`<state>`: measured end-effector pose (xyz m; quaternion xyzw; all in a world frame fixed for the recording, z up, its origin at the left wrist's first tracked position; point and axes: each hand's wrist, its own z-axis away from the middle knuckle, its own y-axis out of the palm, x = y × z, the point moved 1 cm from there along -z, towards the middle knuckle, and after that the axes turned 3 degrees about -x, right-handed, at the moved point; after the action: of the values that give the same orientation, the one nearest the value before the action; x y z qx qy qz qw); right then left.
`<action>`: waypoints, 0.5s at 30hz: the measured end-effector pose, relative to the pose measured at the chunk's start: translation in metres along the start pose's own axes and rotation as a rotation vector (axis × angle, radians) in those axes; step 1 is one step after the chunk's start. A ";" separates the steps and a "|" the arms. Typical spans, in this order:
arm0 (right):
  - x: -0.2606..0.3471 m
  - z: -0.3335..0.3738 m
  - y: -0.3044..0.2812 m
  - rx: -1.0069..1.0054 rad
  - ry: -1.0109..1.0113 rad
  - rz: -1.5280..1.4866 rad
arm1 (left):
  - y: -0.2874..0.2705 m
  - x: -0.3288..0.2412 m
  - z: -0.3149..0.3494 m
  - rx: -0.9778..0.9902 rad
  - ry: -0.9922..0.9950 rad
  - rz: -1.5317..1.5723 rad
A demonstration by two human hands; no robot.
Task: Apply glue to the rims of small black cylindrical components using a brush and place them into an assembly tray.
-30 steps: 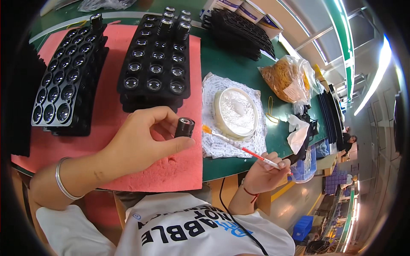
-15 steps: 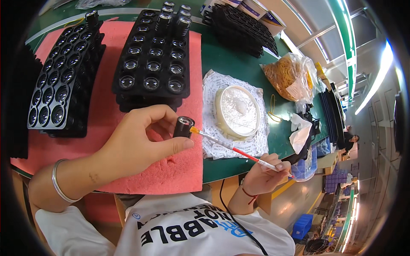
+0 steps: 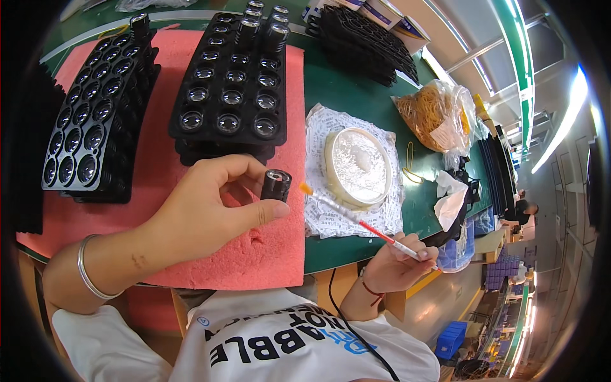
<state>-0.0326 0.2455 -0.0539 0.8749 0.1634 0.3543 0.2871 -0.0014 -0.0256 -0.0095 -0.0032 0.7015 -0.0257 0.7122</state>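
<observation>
My left hand (image 3: 223,204) pinches a short black cylinder with a glassy top (image 3: 277,185), holding it upright above the pink foam mat (image 3: 273,254). In my right hand (image 3: 401,264) is a thin paintbrush (image 3: 364,224) with a red and white handle; its yellowish tip points at the cylinder with a small gap between. A round, shallow dish (image 3: 360,167) with a shiny, wet-looking white surface rests on a printed paper sheet (image 3: 318,127), right of the mat. Just beyond my left hand stands a stack of black trays (image 3: 216,95) filled with round lenses.
Another lens tray stack (image 3: 79,121) stands on the mat's left, with a black cylinder at its far end. Several black cylinders stand at the middle stack's far end. Empty black trays (image 3: 363,44), a bag of rubber bands (image 3: 436,114) and white tissue (image 3: 450,197) lie toward the right.
The brush tip has drawn away from the cylinder's rim, toward the right. My left hand keeps the cylinder in nearly the same place.
</observation>
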 end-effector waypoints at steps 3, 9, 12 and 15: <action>0.001 -0.002 -0.001 0.149 -0.002 0.051 | 0.000 -0.003 0.000 -0.011 -0.003 -0.010; 0.003 -0.006 -0.001 0.351 0.092 -0.053 | -0.001 -0.007 0.001 -0.009 -0.034 -0.049; 0.003 -0.005 0.002 0.377 0.100 -0.033 | -0.001 -0.009 0.002 -0.004 -0.052 -0.035; 0.003 -0.005 0.004 0.360 0.099 -0.010 | 0.000 -0.010 0.002 -0.007 -0.062 -0.019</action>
<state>-0.0336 0.2458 -0.0471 0.8927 0.2426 0.3606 0.1194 0.0004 -0.0256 0.0003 -0.0130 0.6792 -0.0299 0.7332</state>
